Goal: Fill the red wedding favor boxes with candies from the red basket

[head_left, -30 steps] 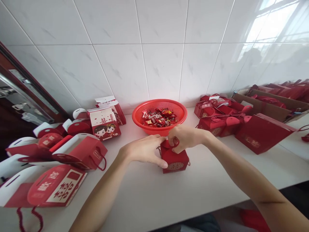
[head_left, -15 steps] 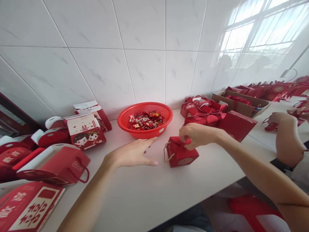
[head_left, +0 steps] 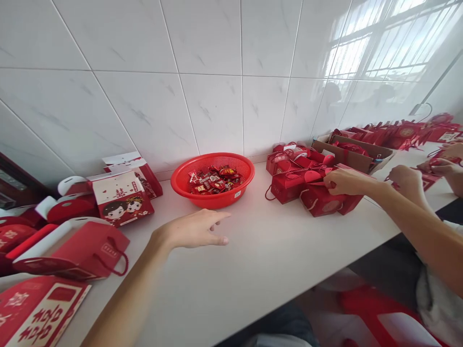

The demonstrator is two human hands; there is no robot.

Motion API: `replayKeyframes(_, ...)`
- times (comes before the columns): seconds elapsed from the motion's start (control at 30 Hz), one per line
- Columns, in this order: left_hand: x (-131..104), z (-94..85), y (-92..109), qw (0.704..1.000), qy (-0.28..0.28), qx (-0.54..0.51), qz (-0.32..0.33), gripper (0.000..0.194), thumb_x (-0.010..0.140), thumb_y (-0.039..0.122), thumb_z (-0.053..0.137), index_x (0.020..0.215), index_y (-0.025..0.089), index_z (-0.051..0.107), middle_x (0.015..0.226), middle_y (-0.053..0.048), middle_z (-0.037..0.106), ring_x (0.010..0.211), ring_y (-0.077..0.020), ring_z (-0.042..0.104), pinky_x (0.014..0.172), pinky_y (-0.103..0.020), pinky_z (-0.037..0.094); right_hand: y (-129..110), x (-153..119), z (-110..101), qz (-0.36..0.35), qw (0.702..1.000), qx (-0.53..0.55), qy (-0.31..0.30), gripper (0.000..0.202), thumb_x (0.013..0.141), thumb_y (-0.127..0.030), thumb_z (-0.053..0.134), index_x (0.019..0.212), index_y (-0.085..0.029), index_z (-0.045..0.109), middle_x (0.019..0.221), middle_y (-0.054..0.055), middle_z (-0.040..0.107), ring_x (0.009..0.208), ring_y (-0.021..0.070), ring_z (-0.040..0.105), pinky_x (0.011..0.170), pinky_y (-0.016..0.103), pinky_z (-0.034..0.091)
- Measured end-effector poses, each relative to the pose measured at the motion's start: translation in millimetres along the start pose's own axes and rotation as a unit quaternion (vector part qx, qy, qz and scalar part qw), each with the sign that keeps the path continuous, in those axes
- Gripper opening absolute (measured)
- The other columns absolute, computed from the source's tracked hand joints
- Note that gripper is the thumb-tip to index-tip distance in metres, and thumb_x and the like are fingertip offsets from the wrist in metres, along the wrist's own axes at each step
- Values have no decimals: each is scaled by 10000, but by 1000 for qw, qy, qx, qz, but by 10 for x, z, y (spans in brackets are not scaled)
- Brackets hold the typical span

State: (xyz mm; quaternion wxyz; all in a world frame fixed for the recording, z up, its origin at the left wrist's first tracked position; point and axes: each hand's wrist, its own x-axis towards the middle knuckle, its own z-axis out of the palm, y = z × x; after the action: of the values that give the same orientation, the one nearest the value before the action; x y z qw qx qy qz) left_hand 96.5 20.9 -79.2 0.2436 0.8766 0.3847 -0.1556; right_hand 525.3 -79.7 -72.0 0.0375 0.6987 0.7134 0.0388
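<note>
The right hand [head_left: 342, 182], right of centre in the frame, is closed narrowly, its bent fingers pinching the top of a small red box [head_left: 320, 202]. The box stands slightly tilted in front of the cluster of closed red boxes [head_left: 288, 187], with a cord handle on its left side; whether its base touches the white table [head_left: 224, 284] cannot be told. The left hand [head_left: 193, 230], just left of the centre of the frame, is open and empty, its thumb spread well apart from the fingers, which point to the right above the table. Just beyond it, in the middle of the frame, a red plastic basket [head_left: 213, 202] holds wrapped candies [head_left: 217, 182]. A box printed with two cartoon figures [head_left: 125, 198] lies left of the basket, and open red boxes [head_left: 75, 246] with white insides crowd the lower left of the frame. A cardboard carton [head_left: 327, 150] with red items inside stands behind the cluster, towards the wall. At the right edge of the frame, a co-worker's hand [head_left: 405, 177] is near more red packaging, partly hidden by the right arm.
</note>
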Motion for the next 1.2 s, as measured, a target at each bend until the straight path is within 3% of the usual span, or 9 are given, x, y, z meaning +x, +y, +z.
replayKeyframes(0.1, -4, 2, 7, 1000, 5, 7, 0, 832, 848, 660, 552, 1565, 282, 365, 1410, -132, 590, 1280, -297, 566, 988, -353, 458, 46, 7, 66, -8, 999, 7, 36, 238, 781, 0, 465, 707, -162, 623, 750, 55, 634, 669, 156, 505, 651, 298, 336)
replayKeyframes(0.23, 11, 7, 0, 1000, 6, 4, -2, 830, 840, 641, 570, 1559, 272, 381, 1436, -129, 574, 1264, -295, 578, 989, -356, 464, -235, 32, 211, -44, 997, 22, 66, 208, 859, -111, 515, 926, -149, 708, 1030, 135, 699, 851, 246, 628, 745, 340, 431)
replayKeyframes(0.37, 22, 6, -12, 1000, -2, 3, -6, 818, 847, 634, 567, 1557, 275, 381, 1434, -126, 574, 1278, -291, 564, 1017, -372, 452, -591, 56, 430, -122, 991, 12, 45, 229, 864, -94, 508, 823, -178, 716, 999, 110, 729, 995, 274, 633, 930, 401, 435)
replayKeyframes(0.47, 15, 4, -22, 1000, -6, 2, -9, 819, 848, 643, 563, 1559, 280, 377, 1434, -129, 572, 1288, -290, 558, 1025, -377, 445, -649, 55, 564, -101, 994, -33, 30, 258, 844, -47, 495, 760, -160, 712, 941, 133, 738, 1000, 294, 635, 963, 442, 420)
replayKeyframes(0.67, 15, -5, -14, 1000, -7, 0, -15, 803, 851, 623, 564, 1553, 274, 389, 1421, -122, 586, 1264, -281, 579, 995, -352, 460, -393, 13, 712, -41, 997, -55, 36, 291, 759, 5, 482, 683, -185, 688, 892, 114, 732, 971, 275, 639, 982, 422, 412)
replayKeyframes(0.93, -41, 17, -66, 1000, -12, -17, -7, 801, 845, 629, 577, 1542, 268, 419, 1362, -110, 631, 1277, -287, 563, 987, -334, 451, -11, 15, 890, -87, 992, 36, 79, 322, 763, -34, 449, 689, -240, 685, 900, 110, 734, 958, 309, 673, 1014, 503, 424)
replayKeyframes(1.07, -173, 35, -165, 999, -18, -25, -23, 791, 848, 598, 596, 1533, 237, 434, 1347, -118, 639, 1218, -272, 597, 990, -324, 448, 358, 22, 1112, -119, 978, 95, 143, 245, 781, -185, 540, 617, -322, 660, 803, 121, 718, 844, 342, 682, 850, 527, 486)
replayKeyframes(1.2, -355, 13, -263, 998, -3, -35, -59, 764, 861, 573, 603, 1523, 226, 446, 1366, -117, 629, 1238, -264, 593, 995, -326, 454, 634, 90, 1377, -164, 961, 105, 198, 217, 821, -352, 579, 658, -410, 709, 750, 109, 714, 744, 342, 685, 807, 576, 436)
